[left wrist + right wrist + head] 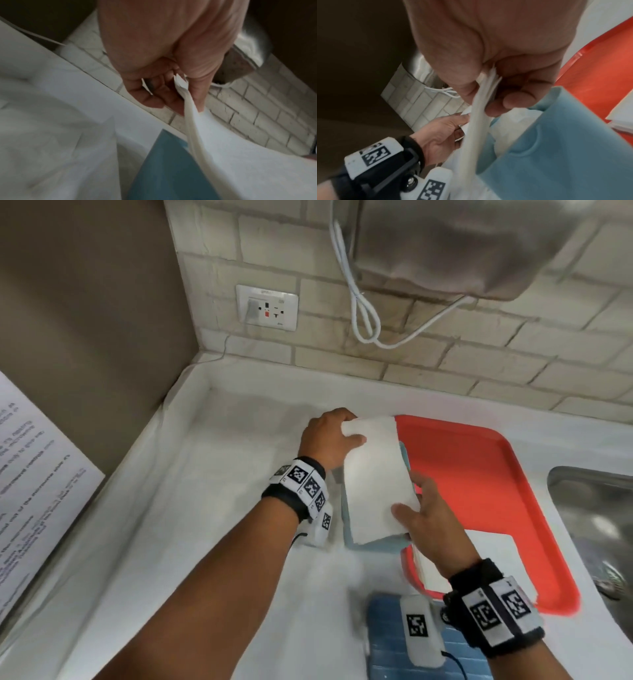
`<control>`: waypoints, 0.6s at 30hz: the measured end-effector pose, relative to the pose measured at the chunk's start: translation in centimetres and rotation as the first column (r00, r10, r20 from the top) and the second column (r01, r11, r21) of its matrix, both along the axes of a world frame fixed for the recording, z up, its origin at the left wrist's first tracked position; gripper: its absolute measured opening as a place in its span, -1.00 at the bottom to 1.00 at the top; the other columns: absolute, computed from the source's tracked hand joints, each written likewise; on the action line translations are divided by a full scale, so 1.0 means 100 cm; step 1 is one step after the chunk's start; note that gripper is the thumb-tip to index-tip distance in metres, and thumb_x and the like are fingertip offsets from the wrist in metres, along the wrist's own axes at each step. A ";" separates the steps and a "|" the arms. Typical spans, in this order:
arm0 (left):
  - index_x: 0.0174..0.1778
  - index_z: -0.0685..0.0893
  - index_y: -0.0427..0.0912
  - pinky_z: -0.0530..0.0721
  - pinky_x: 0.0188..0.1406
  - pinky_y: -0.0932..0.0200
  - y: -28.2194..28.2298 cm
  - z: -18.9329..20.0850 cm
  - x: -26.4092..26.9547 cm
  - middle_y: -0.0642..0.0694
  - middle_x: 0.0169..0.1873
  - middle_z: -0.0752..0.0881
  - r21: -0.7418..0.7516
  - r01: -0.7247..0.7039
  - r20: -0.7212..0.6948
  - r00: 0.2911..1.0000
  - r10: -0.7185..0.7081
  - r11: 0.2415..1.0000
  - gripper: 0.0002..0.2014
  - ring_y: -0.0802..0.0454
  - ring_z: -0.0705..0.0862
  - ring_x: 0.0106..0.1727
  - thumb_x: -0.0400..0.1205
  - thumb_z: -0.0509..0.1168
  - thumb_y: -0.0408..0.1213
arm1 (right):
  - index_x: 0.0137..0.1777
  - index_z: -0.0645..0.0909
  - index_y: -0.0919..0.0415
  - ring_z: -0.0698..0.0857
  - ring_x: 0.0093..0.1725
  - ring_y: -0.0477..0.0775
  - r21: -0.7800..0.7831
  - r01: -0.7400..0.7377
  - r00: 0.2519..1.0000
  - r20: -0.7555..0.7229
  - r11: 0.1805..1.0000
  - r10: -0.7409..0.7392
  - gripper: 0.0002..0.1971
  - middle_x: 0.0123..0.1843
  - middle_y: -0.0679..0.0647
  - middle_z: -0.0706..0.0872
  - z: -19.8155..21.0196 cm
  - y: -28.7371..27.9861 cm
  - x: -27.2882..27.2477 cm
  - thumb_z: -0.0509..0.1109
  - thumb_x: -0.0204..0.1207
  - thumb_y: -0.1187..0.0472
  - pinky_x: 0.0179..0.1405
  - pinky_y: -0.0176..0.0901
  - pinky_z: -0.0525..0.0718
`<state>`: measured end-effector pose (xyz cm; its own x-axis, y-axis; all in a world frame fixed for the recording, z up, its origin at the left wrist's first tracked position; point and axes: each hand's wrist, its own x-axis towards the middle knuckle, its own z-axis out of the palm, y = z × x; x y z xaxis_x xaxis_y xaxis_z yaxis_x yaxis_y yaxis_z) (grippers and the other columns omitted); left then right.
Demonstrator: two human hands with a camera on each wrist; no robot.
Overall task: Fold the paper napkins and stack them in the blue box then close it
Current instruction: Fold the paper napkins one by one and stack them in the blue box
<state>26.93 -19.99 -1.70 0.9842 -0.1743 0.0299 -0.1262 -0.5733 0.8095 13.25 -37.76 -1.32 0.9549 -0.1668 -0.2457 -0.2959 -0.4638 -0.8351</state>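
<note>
A folded white napkin hangs just above the open blue box, held at both ends. My left hand pinches its far end between thumb and fingers. My right hand pinches its near end. The left wrist view shows the napkin over the blue box, and the right wrist view shows the napkin edge beside the box wall, with white paper lying inside. More napkins lie on the red tray. The blue lid lies near me.
The red tray sits right of the box on a white cloth-covered counter. A steel sink is at far right. A tiled wall with a socket and a hanging white cable stands behind. A printed sheet is at left.
</note>
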 end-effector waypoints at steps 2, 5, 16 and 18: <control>0.44 0.65 -0.07 0.49 0.13 0.16 -0.014 -0.007 0.006 -0.07 0.35 0.73 0.112 0.031 0.003 0.999 -0.032 0.993 -0.58 -0.15 0.63 0.35 0.67 0.48 -0.09 | 0.57 0.30 0.03 0.76 0.02 0.21 -0.119 -0.004 1.000 -0.021 0.993 0.001 -0.41 0.07 0.10 0.76 -0.005 -0.005 0.002 0.42 0.59 0.28 0.09 0.26 0.74; 0.44 0.62 0.01 0.54 0.17 0.09 -0.027 -0.015 0.016 -0.05 0.31 0.75 0.270 0.070 0.016 0.997 -0.078 0.960 -0.60 -0.13 0.64 0.35 0.68 0.44 -0.06 | 0.59 0.26 0.11 0.73 -0.08 0.24 -0.265 -0.033 0.999 -0.027 0.964 0.027 -0.38 -0.10 0.05 0.71 -0.008 -0.008 0.003 0.42 0.58 0.26 -0.08 0.07 0.70; 0.27 0.62 0.12 0.35 0.26 -0.10 -0.042 -0.028 0.026 0.01 0.09 0.78 0.622 0.108 0.063 0.980 -0.188 0.775 -0.70 -0.12 0.57 0.23 0.65 0.41 0.03 | 0.38 0.42 0.03 0.63 -0.11 0.14 -0.541 -0.188 0.976 -0.193 0.820 0.096 -0.55 -0.11 0.03 0.68 -0.003 -0.002 0.005 0.46 0.58 -0.01 -0.17 -0.10 0.48; 0.27 0.62 0.08 0.35 0.18 -0.08 -0.043 -0.027 0.023 0.00 0.06 0.79 0.644 0.091 0.089 0.977 -0.193 0.760 -0.68 -0.13 0.57 0.22 0.64 0.42 0.05 | 0.37 0.46 0.05 0.65 -0.07 0.14 -0.583 -0.215 0.973 -0.194 0.784 0.122 -0.57 -0.03 0.04 0.70 0.001 0.000 0.006 0.45 0.59 -0.03 -0.17 -0.12 0.47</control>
